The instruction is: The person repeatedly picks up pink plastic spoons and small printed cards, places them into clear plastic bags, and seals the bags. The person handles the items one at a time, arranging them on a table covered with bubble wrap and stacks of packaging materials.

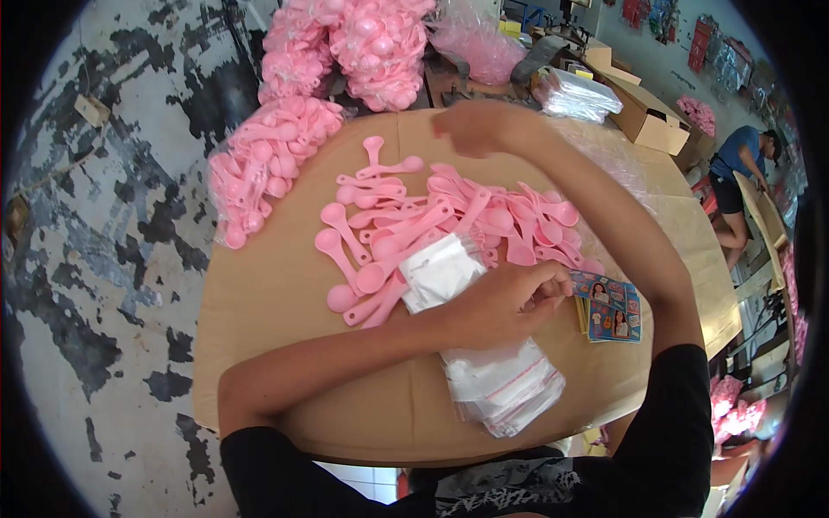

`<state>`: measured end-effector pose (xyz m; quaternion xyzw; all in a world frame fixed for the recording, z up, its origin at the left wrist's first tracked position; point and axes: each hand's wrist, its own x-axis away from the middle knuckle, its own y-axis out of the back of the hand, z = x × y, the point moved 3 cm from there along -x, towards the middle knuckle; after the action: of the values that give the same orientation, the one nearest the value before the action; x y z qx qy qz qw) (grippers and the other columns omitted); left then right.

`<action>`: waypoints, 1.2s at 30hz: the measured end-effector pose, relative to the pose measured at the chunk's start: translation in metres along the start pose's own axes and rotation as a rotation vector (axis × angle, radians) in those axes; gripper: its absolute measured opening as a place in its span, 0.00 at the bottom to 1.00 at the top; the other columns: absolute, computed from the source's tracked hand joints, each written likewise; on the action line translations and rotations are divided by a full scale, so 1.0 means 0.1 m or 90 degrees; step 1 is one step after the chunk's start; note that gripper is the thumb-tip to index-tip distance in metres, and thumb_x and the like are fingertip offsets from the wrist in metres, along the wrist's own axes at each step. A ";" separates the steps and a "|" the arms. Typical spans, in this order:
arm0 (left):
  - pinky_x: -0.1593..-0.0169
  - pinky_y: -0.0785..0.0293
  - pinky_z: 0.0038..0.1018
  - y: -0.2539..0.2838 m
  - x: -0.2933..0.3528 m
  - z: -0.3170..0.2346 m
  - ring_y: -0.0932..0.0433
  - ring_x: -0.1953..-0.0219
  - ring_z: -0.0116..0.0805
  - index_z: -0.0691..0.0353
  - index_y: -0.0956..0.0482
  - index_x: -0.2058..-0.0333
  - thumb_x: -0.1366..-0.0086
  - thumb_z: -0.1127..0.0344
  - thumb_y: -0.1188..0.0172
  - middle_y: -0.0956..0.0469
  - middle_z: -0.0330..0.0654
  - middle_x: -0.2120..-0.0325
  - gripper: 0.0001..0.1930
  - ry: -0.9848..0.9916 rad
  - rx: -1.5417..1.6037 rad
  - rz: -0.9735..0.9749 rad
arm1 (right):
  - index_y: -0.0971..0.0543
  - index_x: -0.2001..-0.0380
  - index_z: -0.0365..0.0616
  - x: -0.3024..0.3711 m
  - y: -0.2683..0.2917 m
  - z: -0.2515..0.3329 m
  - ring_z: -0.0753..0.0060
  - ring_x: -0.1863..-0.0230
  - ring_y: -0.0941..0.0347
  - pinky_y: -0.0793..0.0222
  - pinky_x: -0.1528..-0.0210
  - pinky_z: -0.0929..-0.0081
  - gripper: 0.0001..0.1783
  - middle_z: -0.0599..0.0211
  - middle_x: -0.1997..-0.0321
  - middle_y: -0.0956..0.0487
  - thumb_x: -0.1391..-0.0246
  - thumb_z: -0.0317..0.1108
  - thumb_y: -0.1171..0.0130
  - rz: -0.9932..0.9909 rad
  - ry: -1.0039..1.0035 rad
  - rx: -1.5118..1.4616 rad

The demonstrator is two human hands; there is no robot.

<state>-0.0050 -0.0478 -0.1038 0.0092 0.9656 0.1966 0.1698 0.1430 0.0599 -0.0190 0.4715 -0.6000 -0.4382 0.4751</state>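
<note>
My left hand [509, 302] reaches across a stack of clear plastic bags [509, 384]. Its thumb and fingertips are pinched at the corner of a colourful printed card [611, 292], which overlaps a small pile of similar cards [623, 326]. Beyond the heap, my right hand [475, 129] is raised near the table's far side; its fingers are smeared, and whether they hold anything cannot be made out. Between the two hands spreads a loose heap of pink plastic scoops [414, 229]. A white-topped bag [442, 268] lies against the heap's near edge.
Brown paper covers the rounded table [345, 406]. Bulging bags of pink scoops [276, 155] stand along its far left edge. Packed clear plastic bags [577, 93] and an open cardboard box [643, 112] are at the far right. Another person [738, 181] bends over cardboard on the right.
</note>
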 end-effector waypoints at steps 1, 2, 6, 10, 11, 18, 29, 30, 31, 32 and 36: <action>0.61 0.25 0.29 -0.01 -0.01 -0.01 0.21 0.67 0.33 0.67 0.28 0.58 0.36 0.72 0.45 0.22 0.43 0.71 0.09 0.006 -0.007 -0.003 | 0.23 0.52 0.45 -0.24 -0.02 0.11 0.51 0.49 0.25 0.31 0.47 0.60 0.19 0.48 0.54 0.21 0.40 0.44 0.50 -0.090 0.037 -0.020; 0.61 0.25 0.29 -0.03 -0.05 -0.01 0.21 0.67 0.33 0.67 0.28 0.58 0.36 0.72 0.45 0.22 0.43 0.71 0.09 0.000 -0.022 0.012 | 0.24 0.49 0.48 -0.51 -0.11 0.15 0.50 0.46 0.27 0.33 0.44 0.58 0.20 0.48 0.50 0.23 0.39 0.45 0.51 -0.134 0.140 -0.096; 0.62 0.25 0.30 -0.10 -0.01 0.01 0.20 0.66 0.35 0.66 0.28 0.57 0.36 0.72 0.45 0.21 0.45 0.70 0.09 -0.023 -0.046 0.011 | 0.32 0.37 0.61 -1.16 -0.58 0.56 0.43 0.34 0.40 0.46 0.33 0.54 0.28 0.49 0.33 0.37 0.37 0.57 0.59 -0.114 0.247 -0.061; 0.62 0.25 0.30 -0.10 -0.02 -0.08 0.20 0.68 0.36 0.64 0.27 0.57 0.35 0.72 0.47 0.21 0.45 0.71 0.09 -0.020 -0.087 0.033 | 0.33 0.36 0.62 -1.07 -0.74 0.24 0.45 0.33 0.42 0.46 0.32 0.55 0.32 0.51 0.31 0.39 0.37 0.64 0.64 -0.064 0.193 -0.080; 0.62 0.25 0.29 -0.14 -0.04 -0.07 0.20 0.68 0.36 0.64 0.27 0.57 0.35 0.72 0.48 0.21 0.45 0.70 0.09 -0.011 -0.095 0.046 | 0.32 0.37 0.59 -0.99 -0.74 0.10 0.46 0.34 0.39 0.44 0.34 0.55 0.32 0.50 0.33 0.37 0.37 0.63 0.64 -0.021 0.194 -0.100; 0.60 0.25 0.25 -0.09 -0.03 -0.02 0.20 0.65 0.30 0.64 0.28 0.55 0.31 0.72 0.52 0.22 0.43 0.67 0.08 0.056 -0.052 0.077 | 0.29 0.41 0.48 0.40 -0.62 -0.24 0.48 0.46 0.28 0.35 0.41 0.58 0.30 0.50 0.47 0.23 0.33 0.56 0.66 0.049 0.019 -0.126; 0.57 0.24 0.28 -0.17 -0.10 -0.18 0.19 0.62 0.35 0.65 0.29 0.52 0.34 0.71 0.46 0.20 0.46 0.67 0.12 0.048 -0.197 0.058 | 0.21 0.55 0.40 2.19 -0.47 -0.70 0.53 0.55 0.23 0.29 0.50 0.62 0.17 0.55 0.58 0.19 0.35 0.40 0.53 -0.342 0.113 -0.349; 0.57 0.24 0.28 -0.17 -0.08 -0.20 0.19 0.61 0.36 0.65 0.29 0.52 0.34 0.71 0.45 0.20 0.46 0.66 0.12 0.028 -0.223 0.060 | 0.23 0.54 0.39 2.37 -0.45 -0.60 0.56 0.57 0.23 0.28 0.53 0.63 0.15 0.55 0.59 0.19 0.37 0.37 0.51 -0.335 0.166 -0.413; 0.57 0.24 0.28 -0.17 -0.08 -0.21 0.19 0.61 0.36 0.65 0.29 0.52 0.34 0.71 0.45 0.20 0.46 0.66 0.12 0.019 -0.229 0.053 | 0.24 0.53 0.38 2.51 -0.47 -0.51 0.58 0.60 0.22 0.27 0.57 0.65 0.15 0.54 0.60 0.20 0.39 0.34 0.48 -0.321 0.221 -0.476; 0.57 0.23 0.29 -0.19 -0.09 -0.25 0.19 0.61 0.36 0.65 0.29 0.52 0.34 0.71 0.44 0.20 0.46 0.65 0.13 0.079 -0.223 0.060 | 0.23 0.52 0.40 2.64 -0.53 -0.41 0.59 0.61 0.22 0.27 0.58 0.66 0.14 0.56 0.59 0.19 0.40 0.32 0.47 -0.286 0.309 -0.592; 0.59 0.23 0.30 -0.18 -0.09 -0.17 0.19 0.60 0.39 0.65 0.31 0.50 0.37 0.72 0.41 0.21 0.47 0.60 0.17 0.129 -0.133 0.072 | 0.22 0.55 0.43 2.89 -0.69 0.30 0.62 0.60 0.23 0.31 0.51 0.62 0.14 0.61 0.61 0.20 0.46 0.26 0.44 -0.188 0.549 -0.936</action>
<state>-0.0013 -0.0715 -0.0933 0.0263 0.9501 0.3049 0.0598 0.0941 -0.2333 -0.0454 0.2431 0.1356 -0.5552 0.7837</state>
